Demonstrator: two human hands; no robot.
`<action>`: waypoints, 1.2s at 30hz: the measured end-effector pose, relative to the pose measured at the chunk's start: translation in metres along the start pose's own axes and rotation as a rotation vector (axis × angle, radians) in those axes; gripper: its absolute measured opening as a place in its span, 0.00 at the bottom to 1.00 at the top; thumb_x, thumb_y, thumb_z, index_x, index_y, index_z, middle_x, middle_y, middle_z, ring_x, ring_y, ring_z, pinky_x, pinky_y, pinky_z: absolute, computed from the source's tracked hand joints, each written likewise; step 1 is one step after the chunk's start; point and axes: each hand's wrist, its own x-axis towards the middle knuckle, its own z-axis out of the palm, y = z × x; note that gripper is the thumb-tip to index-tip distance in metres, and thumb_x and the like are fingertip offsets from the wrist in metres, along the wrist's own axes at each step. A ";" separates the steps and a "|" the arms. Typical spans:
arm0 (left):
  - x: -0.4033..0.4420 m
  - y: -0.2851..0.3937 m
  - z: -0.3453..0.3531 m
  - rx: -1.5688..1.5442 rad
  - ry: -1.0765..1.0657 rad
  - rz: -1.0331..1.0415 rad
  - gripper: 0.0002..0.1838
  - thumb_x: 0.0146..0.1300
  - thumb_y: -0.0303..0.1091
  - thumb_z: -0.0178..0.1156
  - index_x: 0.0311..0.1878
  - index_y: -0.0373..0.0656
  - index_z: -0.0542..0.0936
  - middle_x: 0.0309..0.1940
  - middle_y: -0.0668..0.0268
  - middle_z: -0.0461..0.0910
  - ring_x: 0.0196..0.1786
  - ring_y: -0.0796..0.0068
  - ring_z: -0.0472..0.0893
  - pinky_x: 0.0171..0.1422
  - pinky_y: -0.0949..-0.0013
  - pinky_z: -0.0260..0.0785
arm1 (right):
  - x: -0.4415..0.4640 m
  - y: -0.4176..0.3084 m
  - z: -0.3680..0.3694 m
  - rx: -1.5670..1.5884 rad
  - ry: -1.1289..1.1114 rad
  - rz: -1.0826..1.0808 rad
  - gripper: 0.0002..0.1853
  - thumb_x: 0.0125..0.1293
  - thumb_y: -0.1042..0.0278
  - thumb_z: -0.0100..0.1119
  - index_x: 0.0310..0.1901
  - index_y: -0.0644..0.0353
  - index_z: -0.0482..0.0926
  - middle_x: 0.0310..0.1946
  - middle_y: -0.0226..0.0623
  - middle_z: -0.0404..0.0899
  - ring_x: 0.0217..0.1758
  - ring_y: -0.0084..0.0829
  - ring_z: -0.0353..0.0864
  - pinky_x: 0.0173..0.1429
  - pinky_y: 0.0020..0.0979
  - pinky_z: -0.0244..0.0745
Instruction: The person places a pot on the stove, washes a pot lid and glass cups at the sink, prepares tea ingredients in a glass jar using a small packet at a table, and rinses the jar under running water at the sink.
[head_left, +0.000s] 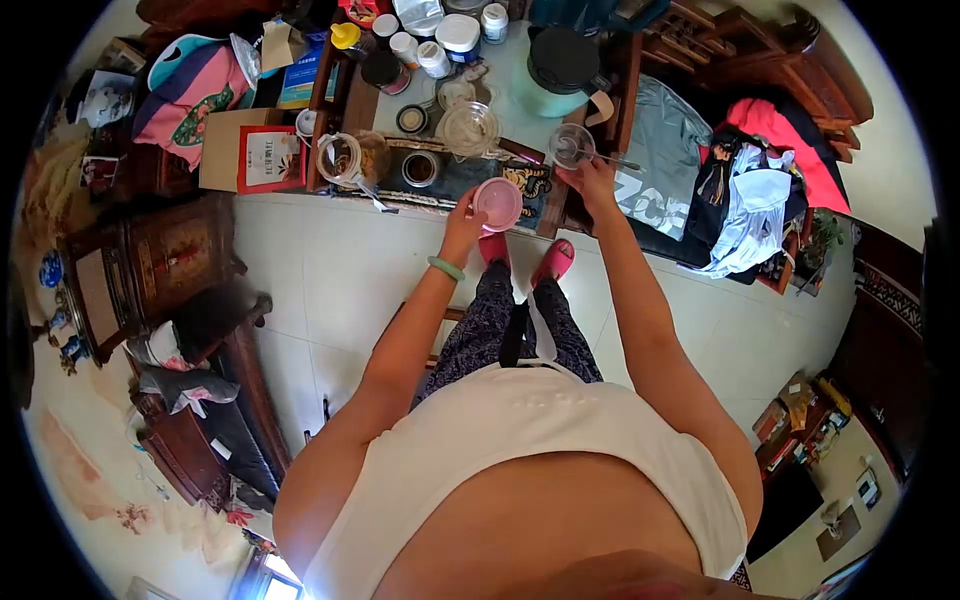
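My left hand point(464, 222), below a green bangle, is closed on the side of a small round pink cup point(498, 204), held in front of the table edge. My right hand point(591, 180) grips a clear cup point(571, 147) by its lower side. A thin spoon-like handle point(622, 162) sticks out to the right beside that cup; whether it rests in the cup or in my fingers I cannot tell. Near my hands on the table stand a clear round container point(469, 129), a dark-filled open jar point(420, 168) and a large glass jar point(341, 159) on its left.
White lidded bottles point(458, 36) crowd the far table side. A dark-lidded pale green pitcher point(562, 72) stands at the back right. Clothes point(752, 205) and a grey bag point(655, 150) lie on the right seat. A red-fronted box point(270, 158) sits left of the table.
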 end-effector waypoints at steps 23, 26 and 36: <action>-0.024 -0.014 0.012 -0.194 -0.165 -0.201 0.30 0.57 0.24 0.52 0.66 0.45 0.62 0.46 0.62 0.75 0.44 0.69 0.80 0.44 0.67 0.77 | 0.003 -0.007 0.020 -0.234 -0.179 0.137 0.15 0.62 0.67 0.49 0.48 0.63 0.65 0.39 0.45 0.81 0.36 0.30 0.82 0.35 0.23 0.75; -0.036 0.004 0.014 -0.176 -0.170 -0.227 0.30 0.57 0.24 0.51 0.65 0.45 0.60 0.49 0.61 0.72 0.47 0.67 0.79 0.46 0.64 0.77 | 0.007 -0.008 0.015 -0.303 -0.258 0.165 0.16 0.62 0.63 0.51 0.49 0.58 0.65 0.40 0.43 0.81 0.35 0.26 0.81 0.34 0.20 0.71; -0.051 0.113 -0.033 -0.584 -0.433 -0.060 0.34 0.52 0.18 0.49 0.65 0.45 0.59 0.61 0.61 0.65 0.60 0.63 0.72 0.59 0.55 0.71 | -0.024 -0.004 -0.010 -0.248 -0.104 0.144 0.32 0.63 0.65 0.51 0.68 0.59 0.52 0.36 0.38 0.82 0.29 0.23 0.78 0.30 0.19 0.69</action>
